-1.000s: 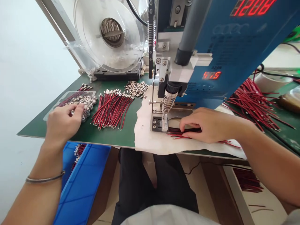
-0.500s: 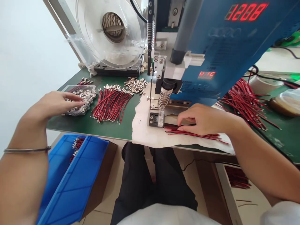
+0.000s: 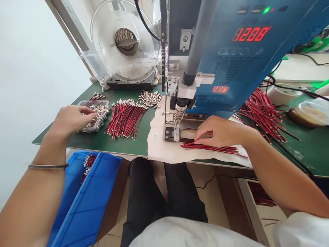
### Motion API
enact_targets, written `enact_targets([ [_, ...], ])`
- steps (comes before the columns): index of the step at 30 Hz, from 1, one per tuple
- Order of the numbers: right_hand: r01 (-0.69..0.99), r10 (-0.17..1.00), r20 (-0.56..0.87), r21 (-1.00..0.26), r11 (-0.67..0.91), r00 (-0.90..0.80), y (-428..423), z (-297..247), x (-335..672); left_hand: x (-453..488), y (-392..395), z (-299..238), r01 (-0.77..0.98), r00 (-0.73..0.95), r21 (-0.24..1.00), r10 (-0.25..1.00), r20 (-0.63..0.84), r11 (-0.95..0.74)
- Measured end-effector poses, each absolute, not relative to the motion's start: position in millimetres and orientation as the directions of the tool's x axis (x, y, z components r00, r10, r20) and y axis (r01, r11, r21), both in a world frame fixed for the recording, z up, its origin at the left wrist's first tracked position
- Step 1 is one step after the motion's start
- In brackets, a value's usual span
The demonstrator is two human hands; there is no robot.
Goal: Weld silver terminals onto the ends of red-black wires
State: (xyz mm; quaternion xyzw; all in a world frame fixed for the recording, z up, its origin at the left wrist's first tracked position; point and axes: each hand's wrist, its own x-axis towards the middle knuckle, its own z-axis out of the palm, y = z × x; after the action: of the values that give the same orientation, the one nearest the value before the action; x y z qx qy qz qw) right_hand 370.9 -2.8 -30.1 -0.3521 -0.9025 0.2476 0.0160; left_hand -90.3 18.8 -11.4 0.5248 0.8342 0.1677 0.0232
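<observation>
My left hand [image 3: 70, 118] is over a clear plastic tub [image 3: 105, 102] of small metal connector shells [image 3: 101, 112]. Its thumb and fingertips come together at the heap; what is between them I cannot make out. Close to the soldering machine's black-and-clear fixture [image 3: 172, 133], my right hand [image 3: 218, 132] pinches a red-and-black wire at the left part of a small bundle of wires [image 3: 218, 148]. This bundle lies on white paper [image 3: 164, 152]. Above the fixture stands the soldering head with its coiled spring [image 3: 179, 115].
Wires with metal ends [image 3: 125, 120] lie in rows beside loose connector shells [image 3: 150, 98]. A blue bin [image 3: 84, 199] stands below the table's left edge. More red-and-black wires [image 3: 259, 113] are piled at right. A clear round feeder [image 3: 123, 41] stands behind.
My left thumb and fingers have drawn closer together over the tub. My right hand stays at the wire bundle. The camera view has shifted slightly.
</observation>
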Motion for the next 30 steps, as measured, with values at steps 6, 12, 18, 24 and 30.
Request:
enact_targets([
  [6,0.589,0.633,-0.113,-0.518,0.62,-0.766,0.4,-26.5,371.6,-36.2,-37.6,-24.9,0.763,-0.499,0.642,0.695,0.517,0.07],
  [12,0.518,0.611,-0.046,-0.583,0.626,-0.79,3.8,-33.2,379.3,61.6,-60.7,-64.7,0.5,-0.056,0.82,0.934,0.353,-0.28],
  [18,0.529,0.63,-0.011,-0.554,0.643,-0.777,5.0,-35.6,381.2,81.3,-35.4,-71.7,0.374,0.189,0.908,0.974,0.126,-0.191],
  [24,0.53,0.61,-0.05,-0.555,0.641,-0.79,6.0,-35.1,380.3,79.6,-38.9,-68.6,0.434,0.212,0.882,0.973,0.094,-0.18],
  [30,0.474,0.579,-0.048,-0.63,0.615,-0.814,7.5,-32.7,379.4,78.3,-42.7,-69.6,0.46,0.208,0.872,0.975,0.079,-0.169],
])
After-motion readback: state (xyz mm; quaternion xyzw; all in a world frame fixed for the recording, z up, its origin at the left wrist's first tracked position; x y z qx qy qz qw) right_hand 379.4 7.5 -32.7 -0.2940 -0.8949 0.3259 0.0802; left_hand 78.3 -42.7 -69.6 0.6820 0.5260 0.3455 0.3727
